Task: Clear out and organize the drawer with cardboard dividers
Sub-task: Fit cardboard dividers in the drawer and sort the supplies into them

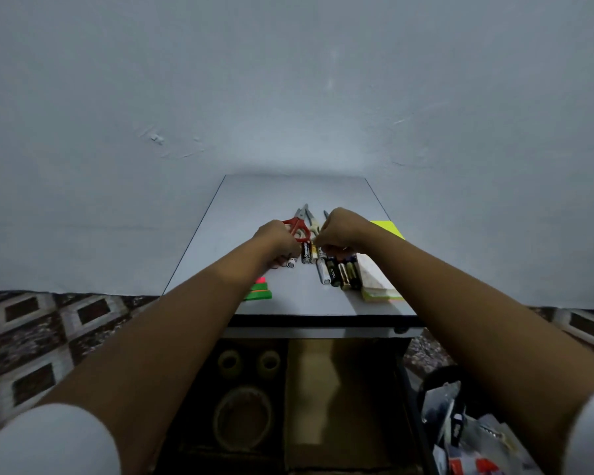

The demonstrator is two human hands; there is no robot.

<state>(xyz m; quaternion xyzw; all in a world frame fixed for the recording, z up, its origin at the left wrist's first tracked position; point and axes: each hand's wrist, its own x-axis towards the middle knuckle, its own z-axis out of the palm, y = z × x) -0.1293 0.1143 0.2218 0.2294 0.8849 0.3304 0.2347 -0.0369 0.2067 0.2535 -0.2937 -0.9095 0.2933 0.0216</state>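
Both forearms reach forward over the grey table (288, 193). The left hand (276, 240) has its fingers curled downward and pinches a small battery (291, 263), whose white tip pokes out below the fingertips. The right hand (340, 231) is also curled, knuckles up; its fingertips sit on the far end of a row of batteries (338, 274), but whether it grips one cannot be told. Between the two hands lies a black battery (306, 253), with a gold one touching it on the right-hand side. Red scissors (297, 226) lie just beyond the left hand, handles touching its knuckles, and a pale-handled tool (311, 222) lies beside them, between the hands. Outboard of the right hand: a yellow pad (386, 228) beyond the wrist and a notepad (374, 277) touching the battery row. Below the left wrist: green and pink sticky strips (259, 291), partly hidden by the forearm. The drawer (410, 389) stands open below both hands, nearer the body. Cardboard dividers (285, 389) split it: two small tape rolls (229, 361) and a large tape roll (242, 418) sit in the compartments under the left forearm, and bare cardboard shows under the right. A bag of clutter (467, 426) sits under the right forearm, outside the drawer.
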